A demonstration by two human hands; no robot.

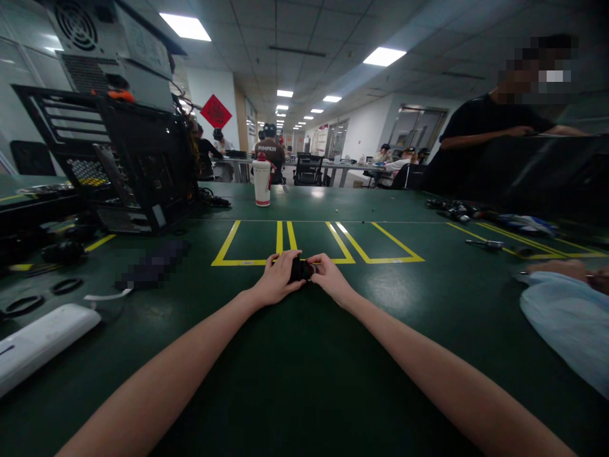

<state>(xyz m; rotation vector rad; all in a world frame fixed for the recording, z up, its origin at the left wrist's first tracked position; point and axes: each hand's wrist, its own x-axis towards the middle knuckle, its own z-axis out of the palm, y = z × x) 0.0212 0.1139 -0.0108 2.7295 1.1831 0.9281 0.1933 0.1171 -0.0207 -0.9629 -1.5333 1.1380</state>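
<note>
Your L hand (pixel 280 277) grips small blk part (pixel 297 271); your R hand (pixel 330 278) pinches its end. Part btwn hands, on/over bench (pixel 295 362), can't tell which. Looks in progress: part not yet released; remainder unclear.

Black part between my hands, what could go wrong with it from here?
The black part might slip, since the left hand and right hand grip it with bare fingers; it could then drop onto the table. Less likely, a long forward reach might tip the cup standing beyond the yellow tape.
</note>
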